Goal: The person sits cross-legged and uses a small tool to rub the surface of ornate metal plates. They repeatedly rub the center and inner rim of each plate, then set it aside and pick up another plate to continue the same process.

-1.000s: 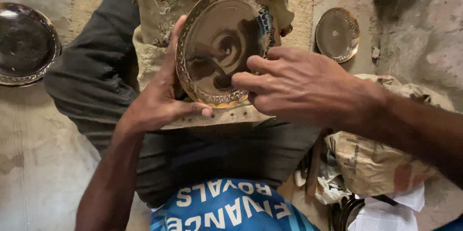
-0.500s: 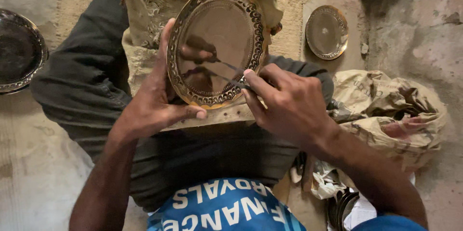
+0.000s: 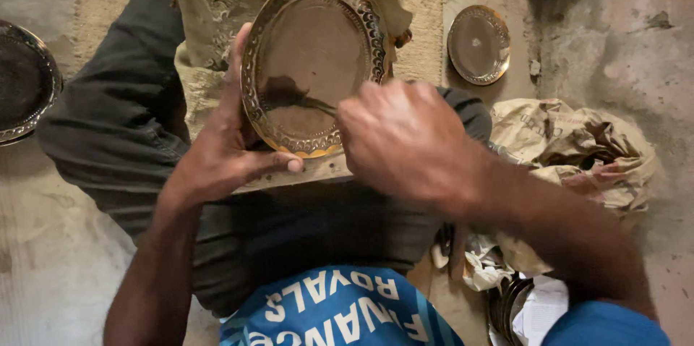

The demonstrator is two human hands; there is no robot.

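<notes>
On the lap, shiny brass plate [image 3: 311, 64] with embossed rim, left hand [image 3: 224, 151] gripping its edge, right hand [image 3: 405, 136] fisted, contents unclear.

You see soft, dim light here, with no hard shadows. The shiny brass plate [image 3: 312, 64] glows and mirrors a dark shape of your right hand [image 3: 405, 140]. That hand looks a little blurry. The corners look darker.
</notes>
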